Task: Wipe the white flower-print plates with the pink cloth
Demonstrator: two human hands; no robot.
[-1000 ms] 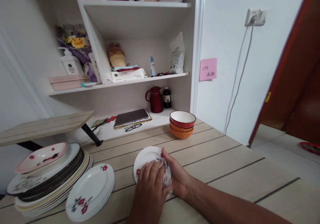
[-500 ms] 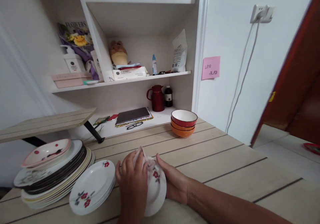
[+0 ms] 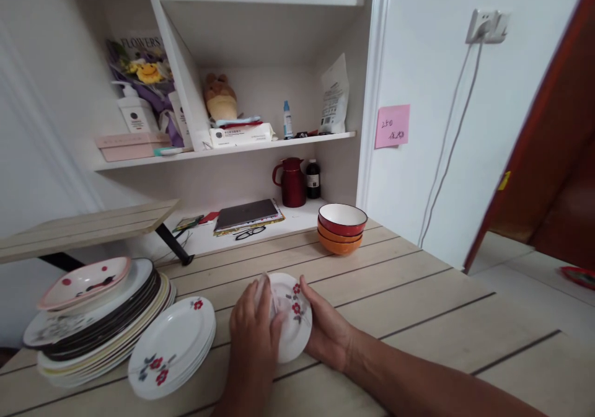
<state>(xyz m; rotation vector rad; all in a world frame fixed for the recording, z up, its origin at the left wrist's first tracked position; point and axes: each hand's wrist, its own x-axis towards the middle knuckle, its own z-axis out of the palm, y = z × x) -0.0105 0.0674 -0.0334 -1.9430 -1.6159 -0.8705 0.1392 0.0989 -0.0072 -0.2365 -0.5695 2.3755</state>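
Note:
My right hand (image 3: 328, 333) grips the right edge of a small white plate (image 3: 297, 333) with red flowers, thumb at the rim and fingers underneath. The plate is tilted up above the table. Against its left part, my left hand (image 3: 255, 318) presses a thin pale cloth (image 3: 266, 293), partly hidden by the fingers. Just left of my hands lies a short stack of white flowered plates (image 3: 174, 336). Beyond it stands a taller pile of mixed plates (image 3: 106, 336), topped by a white dish with a pink rim (image 3: 88, 282).
Several stacked bowls (image 3: 341, 231), red above orange, stand at the table's (image 3: 395, 293) far edge. Behind are a laptop (image 3: 247, 214), glasses (image 3: 251, 233), a dark red jug (image 3: 292, 183) and a dark bottle (image 3: 313, 179). A low wooden riser (image 3: 93, 226) overhangs the back left.
The plate has turned in my hands, and its flowers now sit nearer the upper right. My left hand has shifted slightly right with the cloth. The stacks are unmoved.

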